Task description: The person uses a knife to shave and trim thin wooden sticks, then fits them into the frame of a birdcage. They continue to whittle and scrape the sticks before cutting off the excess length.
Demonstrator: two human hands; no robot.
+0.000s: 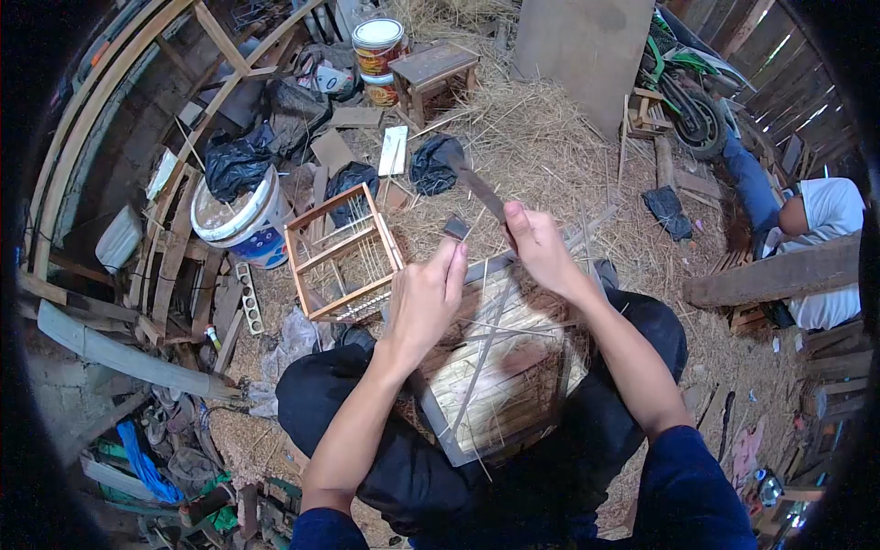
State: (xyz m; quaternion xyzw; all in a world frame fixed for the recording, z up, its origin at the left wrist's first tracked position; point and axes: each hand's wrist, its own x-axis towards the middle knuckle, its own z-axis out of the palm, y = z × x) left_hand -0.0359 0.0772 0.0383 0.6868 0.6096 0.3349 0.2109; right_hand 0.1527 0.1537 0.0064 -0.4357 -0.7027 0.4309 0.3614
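My right hand (543,252) is closed around a knife with a broad dark blade (480,190), which points up and to the left. My left hand (423,293) is closed too, and a short, dark, square-ended piece (456,227) sticks out above its thumb; I cannot make out its kind. Both hands are above a framed wooden board (500,390) resting across my lap. Thin strips (481,362) lie over the board. Just left of my left hand stands a small wooden cage-like frame (341,257) with thin bars.
A white bucket (240,220) with a black bag on it stands at left. Further back are paint cans (378,46) and a small wooden stool (434,73). Shavings (532,128) cover the ground. At right, another person (825,247) sits behind a wooden beam (775,272), near a motorbike (692,105).
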